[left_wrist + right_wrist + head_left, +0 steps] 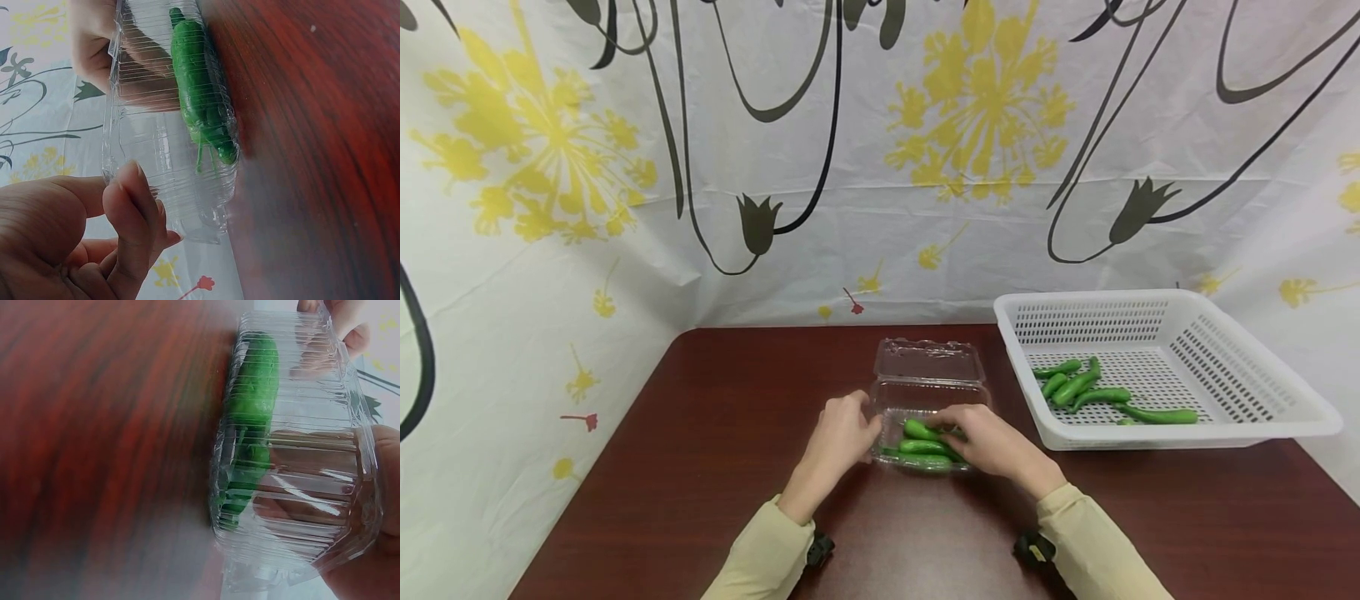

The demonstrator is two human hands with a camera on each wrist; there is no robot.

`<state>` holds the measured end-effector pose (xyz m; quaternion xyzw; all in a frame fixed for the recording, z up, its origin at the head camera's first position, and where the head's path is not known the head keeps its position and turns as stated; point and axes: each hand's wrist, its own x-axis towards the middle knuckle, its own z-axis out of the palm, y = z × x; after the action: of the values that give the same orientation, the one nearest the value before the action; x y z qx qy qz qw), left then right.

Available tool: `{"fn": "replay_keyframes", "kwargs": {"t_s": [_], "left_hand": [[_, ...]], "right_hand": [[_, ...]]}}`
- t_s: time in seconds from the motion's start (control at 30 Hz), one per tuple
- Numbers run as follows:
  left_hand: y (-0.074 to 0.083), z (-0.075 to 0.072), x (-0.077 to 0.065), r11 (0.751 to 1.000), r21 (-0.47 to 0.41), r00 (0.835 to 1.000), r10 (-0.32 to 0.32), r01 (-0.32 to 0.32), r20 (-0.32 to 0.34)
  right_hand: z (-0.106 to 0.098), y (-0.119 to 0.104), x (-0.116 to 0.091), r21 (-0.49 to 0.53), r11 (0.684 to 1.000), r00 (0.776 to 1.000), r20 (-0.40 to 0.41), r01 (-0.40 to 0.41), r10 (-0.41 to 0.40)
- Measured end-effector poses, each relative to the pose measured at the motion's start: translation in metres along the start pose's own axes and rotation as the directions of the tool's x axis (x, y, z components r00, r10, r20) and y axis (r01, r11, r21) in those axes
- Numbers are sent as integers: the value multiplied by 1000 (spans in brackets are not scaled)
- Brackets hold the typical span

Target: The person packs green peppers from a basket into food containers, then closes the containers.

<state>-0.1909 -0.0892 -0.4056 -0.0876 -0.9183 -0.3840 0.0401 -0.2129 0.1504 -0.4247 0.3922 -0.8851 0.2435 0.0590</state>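
Note:
A clear plastic clamshell box (pixel 929 363) stands on the table with its lid tipped back. Several green peppers (pixel 925 447) lie side by side in its base. My left hand (pixel 841 432) is at the box's left side, thumb and fingers pinching the rim, as the left wrist view shows. Over the right wall reaches my right hand (pixel 988 440), its curled fingers inside the box on the right end of the rearmost pepper (pixel 919 429). Its fingertips are partly hidden; the ribbed wall blurs them in the right wrist view.
To the right stands a white perforated plastic basket (pixel 1217 432) with several more green peppers (pixel 1078 385) toward its left side. The dark red wooden table (pixel 722 433) extends left of the box. A patterned cloth (pixel 850 208) hangs behind it.

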Motion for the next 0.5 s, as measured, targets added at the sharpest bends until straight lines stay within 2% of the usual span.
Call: {"fn": "replay_keyframes", "kwargs": {"t_s": [0.5], "left_hand": [[-1,1,1,1000,-7,1000,4,-4,2]], "right_hand": [[-6,-1,0,16,1000,1000,4,-18,18]]}}
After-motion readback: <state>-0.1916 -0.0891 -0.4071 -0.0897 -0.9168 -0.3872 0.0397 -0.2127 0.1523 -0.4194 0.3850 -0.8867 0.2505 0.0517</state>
